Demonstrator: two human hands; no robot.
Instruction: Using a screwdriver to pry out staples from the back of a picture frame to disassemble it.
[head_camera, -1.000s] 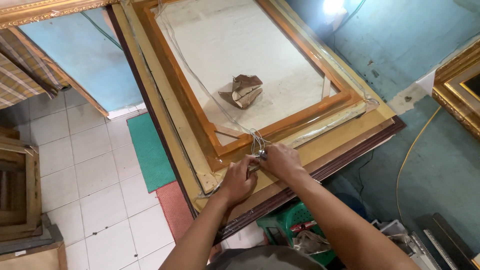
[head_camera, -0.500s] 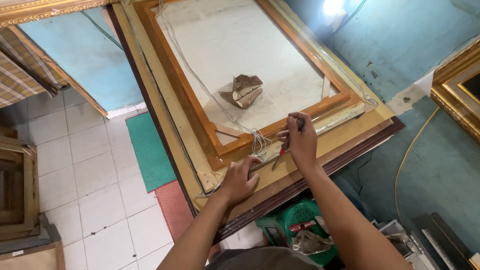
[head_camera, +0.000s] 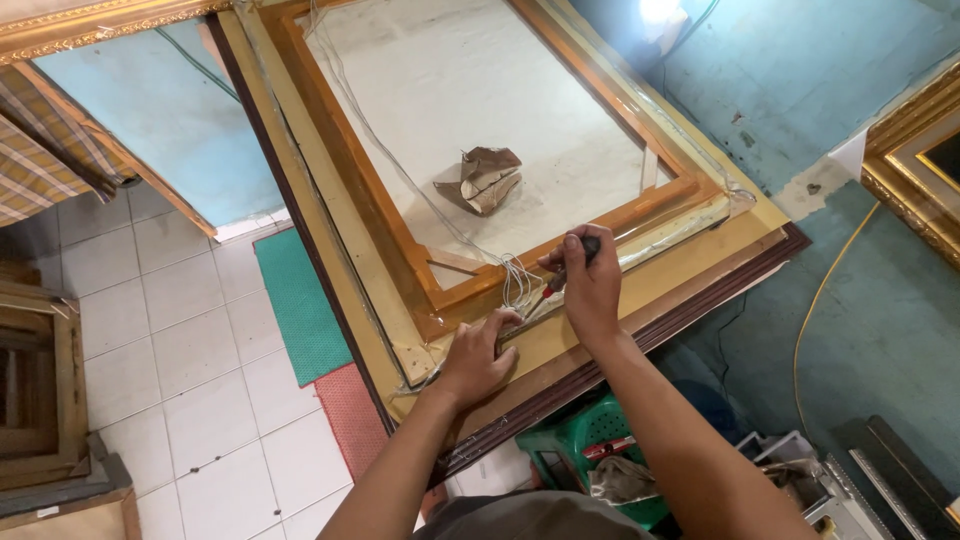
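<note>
Head view: right hand (head_camera: 592, 288) and left hand (head_camera: 478, 355) crowd frame edge (head_camera: 640, 290).

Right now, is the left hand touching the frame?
Touching. The head view shows the left hand pressed flat on the frame at its near corner, fingers on the wood with no gap.

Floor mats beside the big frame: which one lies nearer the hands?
The red mat, just below the left hand; the green mat lies farther up.
</note>
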